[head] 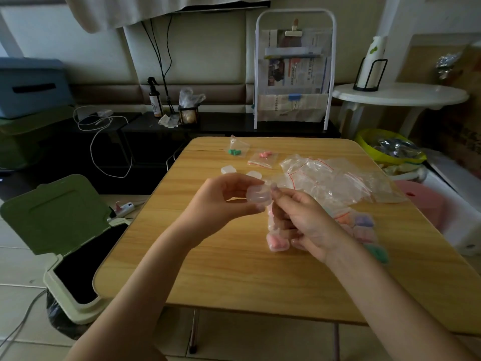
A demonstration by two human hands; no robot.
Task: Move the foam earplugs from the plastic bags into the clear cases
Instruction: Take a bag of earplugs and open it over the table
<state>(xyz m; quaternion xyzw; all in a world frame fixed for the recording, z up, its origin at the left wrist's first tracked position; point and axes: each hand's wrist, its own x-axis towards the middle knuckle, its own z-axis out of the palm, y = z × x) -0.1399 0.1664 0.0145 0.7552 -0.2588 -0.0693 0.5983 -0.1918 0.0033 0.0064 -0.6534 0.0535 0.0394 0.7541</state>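
Fingertips of the left hand [221, 201] and right hand [304, 222] pinch a clear case [257, 195] above the wooden table [234, 277]; bagged earplugs [263, 155] lie farther back. Left, a green bin [59, 230] stands open on the tiled floor [15, 269].

**A lived-in room at home**

This looks like a home living space, not a workplace. A small wooden folding tabletop [234, 269] stands on a tiled floor [15, 282]. At the near left sits a green flip-lid waste bin [59, 222], open. Along the far wall run padded panels, a low dark cabinet [145, 136] with a spray bottle [155, 101] and loose charging cables [104, 131], and a white rack [294, 74] stuffed with newspapers. At the far right, a round white side table [400, 96] carries a paper towel roll [372, 63].
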